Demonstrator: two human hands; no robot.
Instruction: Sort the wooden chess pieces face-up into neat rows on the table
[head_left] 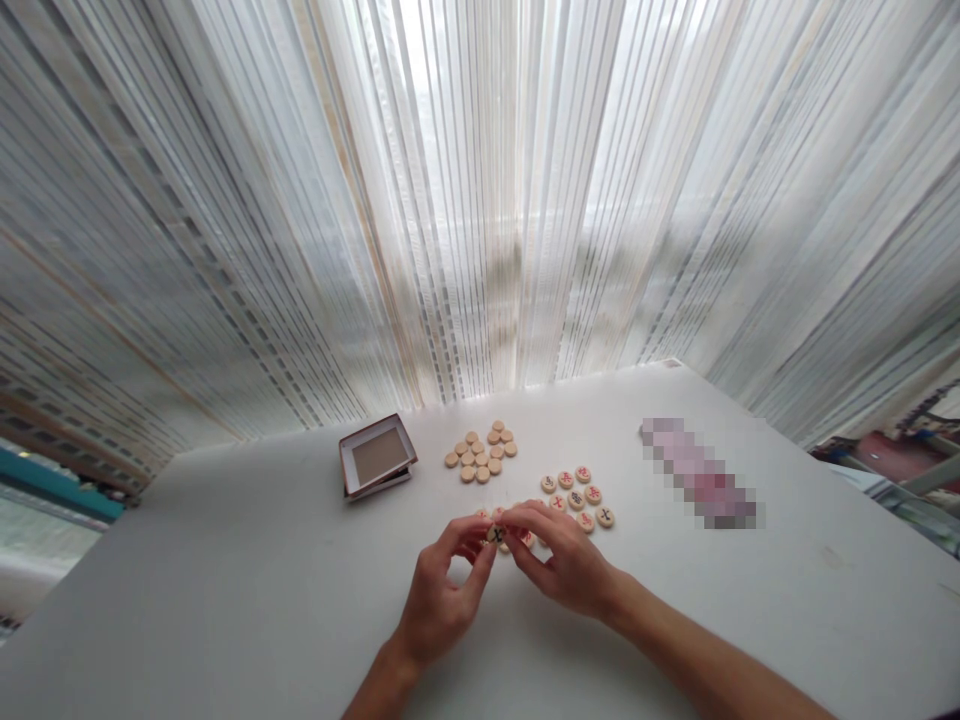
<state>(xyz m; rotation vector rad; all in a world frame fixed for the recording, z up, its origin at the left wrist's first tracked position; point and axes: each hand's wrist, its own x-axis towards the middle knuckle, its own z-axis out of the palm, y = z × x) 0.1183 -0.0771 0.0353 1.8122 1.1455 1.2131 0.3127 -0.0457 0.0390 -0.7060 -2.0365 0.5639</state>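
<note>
Between the fingertips of both hands is a round wooden piece (496, 534) with a dark character on its face. My left hand (444, 590) pinches it from the left, and my right hand (564, 556) touches it from the right. Under and behind the fingers lie more pieces, partly hidden. Just beyond my right hand, several pieces (576, 499) lie with red or dark characters showing. Farther back, several blank-topped pieces (481, 459) sit in a loose group.
An open shallow box (379, 457) stands at the back left of the white table (262, 570). A blurred pink object (701, 475) lies at the right. Striped curtains (480, 200) hang behind the table's far edge.
</note>
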